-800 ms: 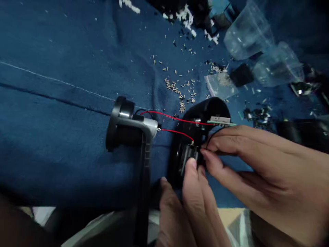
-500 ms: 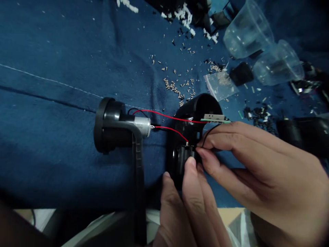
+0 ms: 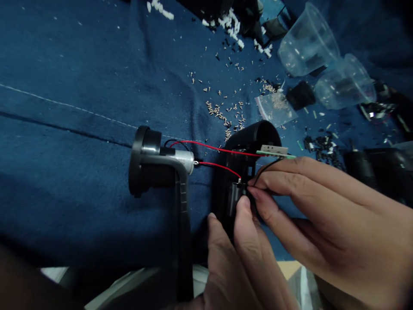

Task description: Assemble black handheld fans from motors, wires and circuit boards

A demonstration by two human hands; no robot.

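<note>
My left hand (image 3: 245, 254) grips a black plastic housing (image 3: 234, 161) from below, one fingertip pressing beside a small metal contact (image 3: 239, 180). My right hand (image 3: 309, 211) pinches the end of a black wire (image 3: 267, 165) at the housing's inner edge; its very tip is hidden between thumb and finger. Just above those fingers sits a small green circuit board (image 3: 277, 153). Red wires (image 3: 219, 148) run leftward from the board and from the contact to a silver motor (image 3: 185, 161). That motor is seated in a round black part with a long arm (image 3: 182, 206).
Loose screws (image 3: 217, 112) lie scattered over the blue cloth (image 3: 80, 56). Farther right are a small plastic bag (image 3: 275, 107), two clear plastic cups (image 3: 308, 43) and a heap of small black pieces (image 3: 319, 146). White bits (image 3: 230, 21) lie at the back.
The housing, the motor part and its arm have shifted slightly to the right in view. Both hands keep nearly the same grip.
</note>
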